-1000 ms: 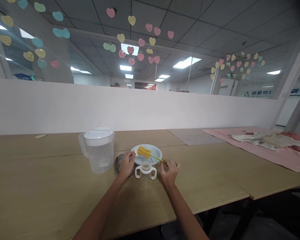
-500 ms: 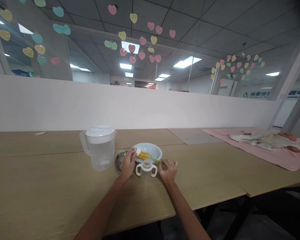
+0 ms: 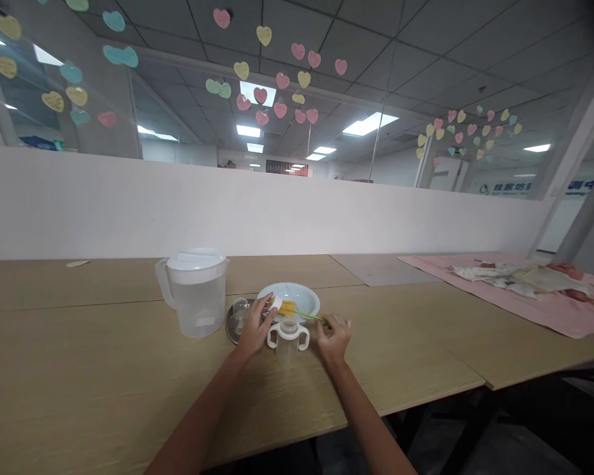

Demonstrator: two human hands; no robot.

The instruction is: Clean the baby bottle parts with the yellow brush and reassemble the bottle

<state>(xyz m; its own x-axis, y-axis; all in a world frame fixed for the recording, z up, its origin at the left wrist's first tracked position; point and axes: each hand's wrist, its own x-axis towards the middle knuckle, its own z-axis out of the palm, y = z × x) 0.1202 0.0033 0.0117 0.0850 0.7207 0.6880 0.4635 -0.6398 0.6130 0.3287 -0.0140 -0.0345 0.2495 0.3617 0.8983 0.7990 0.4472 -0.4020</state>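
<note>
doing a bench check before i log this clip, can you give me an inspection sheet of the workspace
surface: long wooden table, several joined tops.
job's things: yellow sponge brush on a green stick, over the white bowl; a small white piece at its tip; clear two-handled cup in front of the bowl.
clutter: lidded clear pitcher; round dish with a small clear item in it; pink cloth with crumpled fabric far right.
grippers: left hand pinches the small white piece; right hand holds the green stick.
cables: nothing seen.
surroundings: white partition, glass above it with paper hearts, office ceiling lights.
</note>
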